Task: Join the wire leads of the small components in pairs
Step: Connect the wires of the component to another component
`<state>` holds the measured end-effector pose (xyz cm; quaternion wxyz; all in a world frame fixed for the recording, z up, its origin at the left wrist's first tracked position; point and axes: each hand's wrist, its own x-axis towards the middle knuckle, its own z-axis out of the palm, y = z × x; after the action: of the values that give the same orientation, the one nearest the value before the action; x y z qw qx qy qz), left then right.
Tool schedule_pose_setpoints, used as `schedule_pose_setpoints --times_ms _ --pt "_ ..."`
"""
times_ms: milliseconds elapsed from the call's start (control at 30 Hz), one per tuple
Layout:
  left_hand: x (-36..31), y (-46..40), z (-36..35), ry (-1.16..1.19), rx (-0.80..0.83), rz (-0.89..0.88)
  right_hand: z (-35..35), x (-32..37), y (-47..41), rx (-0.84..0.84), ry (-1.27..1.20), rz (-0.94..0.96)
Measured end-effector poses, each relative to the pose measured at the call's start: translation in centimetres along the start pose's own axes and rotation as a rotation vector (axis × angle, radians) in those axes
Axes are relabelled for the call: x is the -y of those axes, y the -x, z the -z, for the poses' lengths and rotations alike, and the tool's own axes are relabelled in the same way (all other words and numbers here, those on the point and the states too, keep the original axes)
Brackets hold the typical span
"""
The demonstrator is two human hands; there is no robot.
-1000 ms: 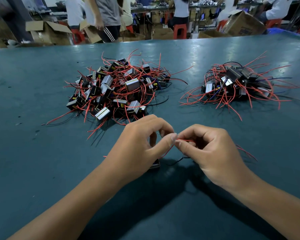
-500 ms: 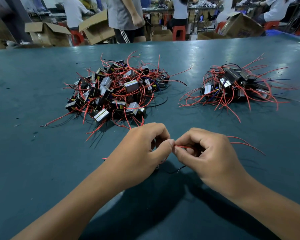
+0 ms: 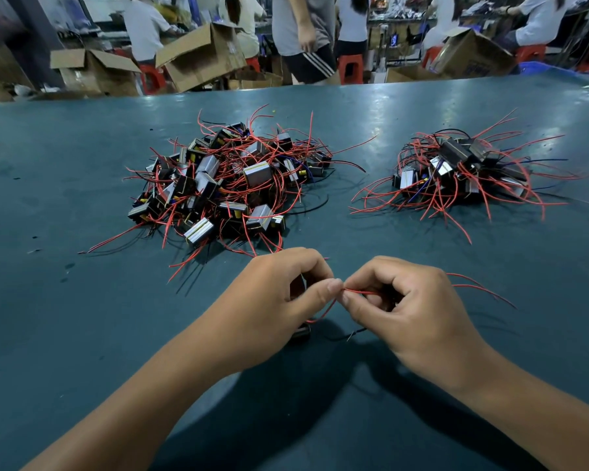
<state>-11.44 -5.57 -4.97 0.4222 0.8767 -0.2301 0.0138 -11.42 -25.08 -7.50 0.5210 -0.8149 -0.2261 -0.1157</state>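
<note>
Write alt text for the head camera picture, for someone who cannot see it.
Two hands, left hand and right hand, pinch thin red wire leads together over a teal table. Beyond lie a large pile of small wired components and a smaller pile to its right.

Big teal table (image 3: 82, 334) with a scuffed, slightly shiny top. Behind its far edge it's a busy workshop floor: open cardboard boxes (image 3: 201, 56) tipped at angles, another box (image 3: 473, 56) off to the right, and red plastic stools (image 3: 351, 68) scattered around. Several people are back there, one standing in striped shorts (image 3: 310, 66), others seated at benches.
</note>
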Motion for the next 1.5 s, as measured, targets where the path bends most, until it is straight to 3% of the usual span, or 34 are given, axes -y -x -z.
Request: schedule_pose_setpoints --times_ms 333,500,667,1500 --pt "0.9 -0.2 0.0 0.266 0.047 0.099 0.0 -0.2 -0.2 0.058 -0.114 -0.094" --pt "1.3 -0.4 1.3 -0.264 -0.122 -0.306 0.2 -0.5 -0.4 0.093 -0.16 -0.119" --pt "1.9 -0.5 1.9 -0.507 -0.167 -0.584 0.2 -0.4 -0.5 0.13 -0.206 -0.136" --pt "1.6 -0.3 2.6 -0.703 -0.057 -0.737 0.6 0.0 -0.5 0.329 -0.307 -0.157"
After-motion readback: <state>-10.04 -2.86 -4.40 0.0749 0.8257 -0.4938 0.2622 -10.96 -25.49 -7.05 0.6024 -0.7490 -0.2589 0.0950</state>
